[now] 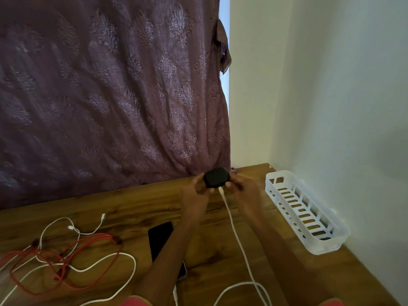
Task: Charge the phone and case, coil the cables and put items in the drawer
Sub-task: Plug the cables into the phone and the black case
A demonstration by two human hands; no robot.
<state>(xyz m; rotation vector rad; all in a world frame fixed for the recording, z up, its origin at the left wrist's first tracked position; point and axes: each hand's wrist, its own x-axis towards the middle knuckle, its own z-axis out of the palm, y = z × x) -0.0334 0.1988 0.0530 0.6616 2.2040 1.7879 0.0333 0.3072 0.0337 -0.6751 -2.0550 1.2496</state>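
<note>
While the left hand (197,186) grasps one rounded black case (216,177) above the table (136,202), the right hand (239,186) pinches one white cable (237,235) at its underside; one dark phone (160,237) lies nearer.

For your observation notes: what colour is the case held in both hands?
Black case, seen in the head view.

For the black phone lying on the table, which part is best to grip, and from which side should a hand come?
Grip the phone by its two long edges near the far end, coming from above. It lies flat, screen up, and the left forearm crosses its near end, so only the far half is free. The red cable lies to its left, apart from it.
</note>
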